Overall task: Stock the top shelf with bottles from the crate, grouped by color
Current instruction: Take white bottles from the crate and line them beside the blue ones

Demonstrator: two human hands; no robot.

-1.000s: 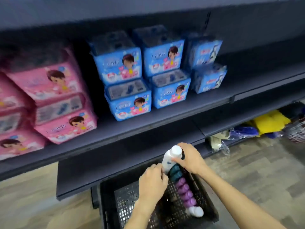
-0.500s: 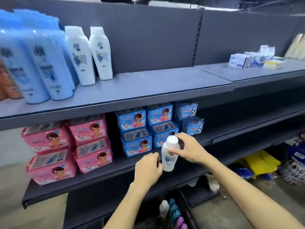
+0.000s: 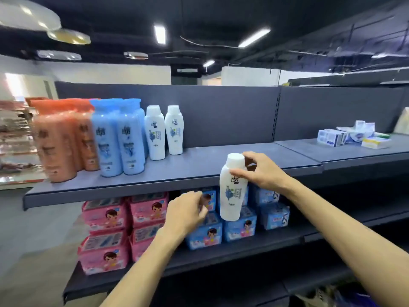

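Observation:
My right hand (image 3: 260,171) grips a white bottle (image 3: 232,191) by its neck, upright, in front of the top shelf's (image 3: 199,169) front edge. My left hand (image 3: 186,212) hovers lower left of the bottle with fingers curled, holding nothing. On the top shelf stand two white bottles (image 3: 163,131), then several blue bottles (image 3: 119,138) to their left, and orange bottles (image 3: 59,140) at the far left. The crate is out of view.
Below the top shelf, pink packs (image 3: 124,229) and blue boxes (image 3: 239,222) fill the middle shelf. Small boxes (image 3: 354,137) lie on the adjoining shelf section at the right. Bare shelf surface stretches right of the white bottles.
The white bottle was lifted out of the crate and raised to top-shelf height. My view tilted upward, so the crate dropped out of sight. My left hand let go of the bottle.

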